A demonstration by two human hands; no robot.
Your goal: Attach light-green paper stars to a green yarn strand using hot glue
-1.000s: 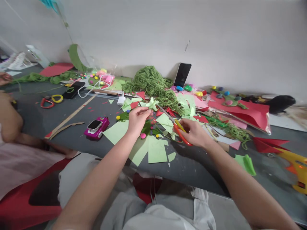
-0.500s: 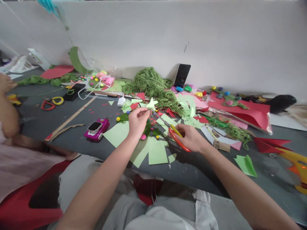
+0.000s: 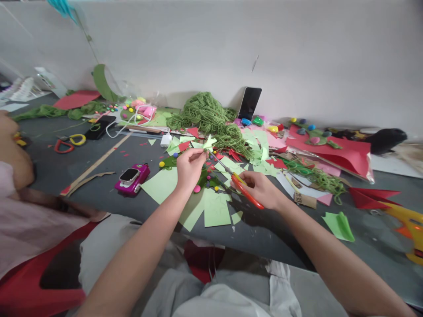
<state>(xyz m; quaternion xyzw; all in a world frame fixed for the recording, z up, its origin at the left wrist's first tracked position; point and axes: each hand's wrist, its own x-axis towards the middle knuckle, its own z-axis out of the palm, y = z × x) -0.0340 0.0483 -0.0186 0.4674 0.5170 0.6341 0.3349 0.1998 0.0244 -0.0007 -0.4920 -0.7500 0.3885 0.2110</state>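
Observation:
My left hand [image 3: 191, 166] pinches a small light green paper star [image 3: 209, 143] at its lower edge, above the middle of the littered table. Scissors [image 3: 246, 192] with red and yellow handles are in my right hand [image 3: 261, 187], closed round the grips. Their blades point up and left to the star, with the tips close to my left fingertips. Whether the blades touch the paper is too small to tell. Below the hands lie light green paper pieces [image 3: 217, 209] and a dark green shape with coloured pompoms [image 3: 197, 189], partly hidden by my left hand.
Behind the hands is a heap of green yarn [image 3: 208, 112], with a phone [image 3: 250, 103] propped on the wall. A purple case with a watch [image 3: 132, 178] lies left, near other scissors [image 3: 70, 143]. A yellow glue gun [image 3: 411, 229] lies right. Another person's arm [image 3: 15, 154] is at far left.
The star has turned a little in my left fingers and looks narrower. The scissor handles have drawn closer together. The other person's arm at the left has shifted.

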